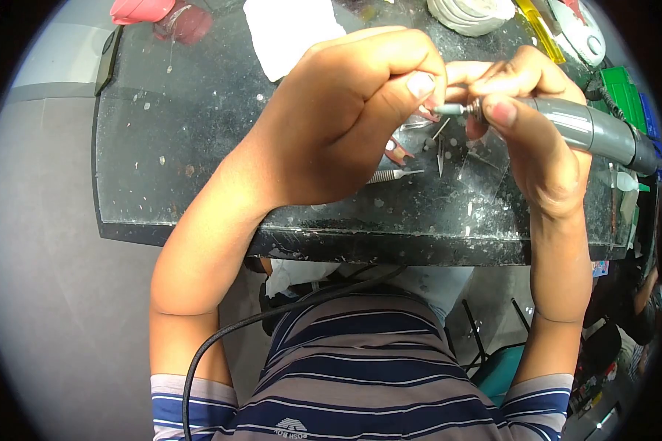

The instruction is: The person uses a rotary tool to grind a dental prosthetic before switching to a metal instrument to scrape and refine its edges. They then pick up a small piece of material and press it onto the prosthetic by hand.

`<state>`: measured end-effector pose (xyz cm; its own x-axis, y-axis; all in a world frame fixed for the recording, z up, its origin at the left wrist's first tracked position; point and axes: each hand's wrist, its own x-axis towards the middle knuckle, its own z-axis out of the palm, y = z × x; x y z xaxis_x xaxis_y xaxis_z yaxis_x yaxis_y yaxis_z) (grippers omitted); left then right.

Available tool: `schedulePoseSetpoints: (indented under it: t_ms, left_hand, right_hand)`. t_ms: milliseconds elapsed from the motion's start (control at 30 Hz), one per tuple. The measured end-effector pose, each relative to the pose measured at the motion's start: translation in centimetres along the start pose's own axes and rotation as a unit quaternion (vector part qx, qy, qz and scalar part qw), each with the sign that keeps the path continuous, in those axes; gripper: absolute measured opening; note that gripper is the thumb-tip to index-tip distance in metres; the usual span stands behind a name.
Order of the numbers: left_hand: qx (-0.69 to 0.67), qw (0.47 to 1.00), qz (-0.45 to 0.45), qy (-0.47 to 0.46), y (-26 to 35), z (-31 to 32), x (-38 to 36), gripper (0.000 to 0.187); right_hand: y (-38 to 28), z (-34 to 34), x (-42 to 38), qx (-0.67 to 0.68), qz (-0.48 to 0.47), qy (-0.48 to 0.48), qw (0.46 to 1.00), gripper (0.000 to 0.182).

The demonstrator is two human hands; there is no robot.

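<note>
My right hand (541, 136) is wrapped round a grey rotary handpiece (585, 123), which lies almost level and points left. A small grey-green grinding bit (449, 109) sticks out of its nose and reaches the fingertips of my left hand (346, 110). Those fingers are pinched together; a sliver of something pinkish shows beside the bit, but its kind is hidden. On the tabletop below the hands lie a ribbed metal hand tool (386, 176), partly covered by my left hand, and a thin pointed metal tool (440, 156). A small reddish-brown piece (399, 153) lies close by.
The dark, worn tabletop (176, 184) carries a white sheet (287, 33), pink rubbery bowls (141, 9) and a round plaster piece (471, 13) at the back. A yellow tool (541, 31) and green box (622, 94) stand right. A black cable (257, 316) crosses my lap.
</note>
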<state>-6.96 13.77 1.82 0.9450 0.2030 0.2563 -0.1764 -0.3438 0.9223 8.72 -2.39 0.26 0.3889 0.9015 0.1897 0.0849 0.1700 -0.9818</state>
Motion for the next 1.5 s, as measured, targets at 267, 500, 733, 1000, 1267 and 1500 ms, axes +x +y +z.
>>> schedulePoseSetpoints:
  t_ms: [267,500,733,1000,1267,1500]
  left_hand:
    - [-0.006,0.998,0.059,-0.006,0.6,-0.8,-0.2,0.018]
    - [-0.001,1.000,0.029,-0.004,-1.1,0.1,-0.3,0.017]
    - [0.110,0.986,0.124,0.009,-3.1,-0.1,0.1,0.017]
    - [0.018,0.998,0.061,-0.003,-0.3,-0.6,-0.2,0.020]
    - [-0.024,1.000,-0.005,0.004,-1.7,0.4,-0.4,0.022]
    - [-0.238,0.968,-0.075,-0.016,-1.1,-0.6,0.1,0.011]
  right_hand:
    - [-0.3,0.3,0.0,0.017,0.002,-0.011,1.000,0.016]
    - [-0.4,0.6,0.0,0.014,0.014,0.001,1.000,0.015]
    - [-0.4,0.8,-0.1,0.022,0.002,0.001,1.000,0.014]
    - [0.0,0.1,-0.1,0.012,0.025,0.017,0.999,0.015]
    - [-0.6,-0.5,0.1,0.007,0.008,-0.027,1.000,0.014]
    - [-0.3,-1.4,-0.1,0.005,-0.044,-0.005,0.999,0.018]
